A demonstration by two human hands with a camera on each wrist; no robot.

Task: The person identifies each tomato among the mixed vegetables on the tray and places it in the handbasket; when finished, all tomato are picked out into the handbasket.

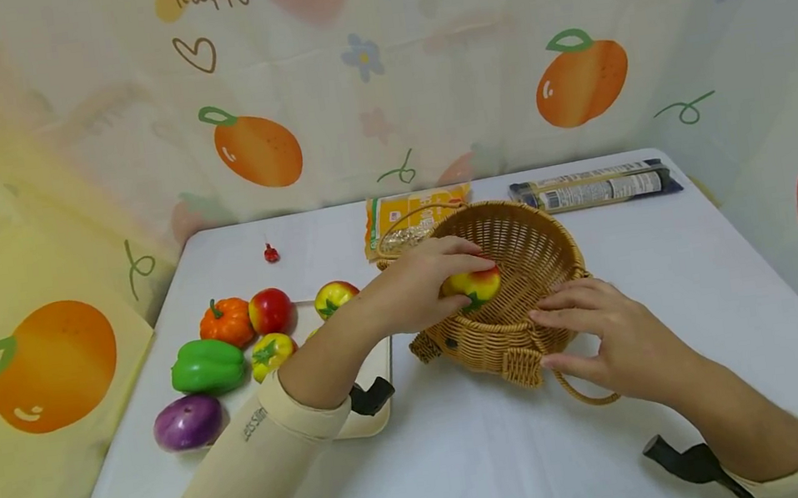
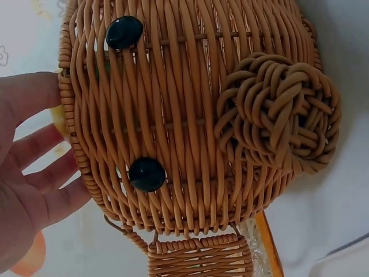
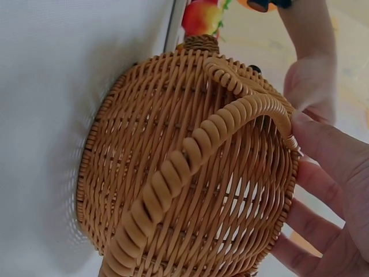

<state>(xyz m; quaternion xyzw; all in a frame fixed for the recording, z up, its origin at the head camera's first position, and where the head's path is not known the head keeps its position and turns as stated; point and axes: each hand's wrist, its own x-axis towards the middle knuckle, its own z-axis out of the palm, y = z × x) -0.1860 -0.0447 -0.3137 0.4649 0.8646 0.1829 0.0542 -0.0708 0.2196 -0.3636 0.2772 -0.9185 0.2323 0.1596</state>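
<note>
My left hand point(image 1: 422, 284) holds a yellow-red toy fruit point(image 1: 478, 285) with green leaves, over the opening of a brown wicker basket point(image 1: 517, 225). In the left wrist view, the basket's front, with two dark button eyes and a woven knob, mostly hides that fruit point(image 2: 59, 122); the left hand point(image 2: 31, 156) is at its rim. My right hand point(image 1: 618, 334) grips the near right rim, fingers over the edge and thumb outside. From the right wrist view, the right hand's thumb point(image 3: 328, 144) touches the rim beside the basket's curved handle point(image 3: 173, 173).
Left of the basket, a cream tray point(image 1: 377, 370) bears toy produce: an orange pumpkin point(image 1: 225, 322), a red fruit point(image 1: 272, 310), a green pepper point(image 1: 208, 367), a purple eggplant point(image 1: 190, 422) and yellow fruits point(image 1: 272, 354). Behind lie a yellow packet point(image 1: 394, 214), a dark package point(image 1: 595, 187) and a small red item point(image 1: 271, 253).
</note>
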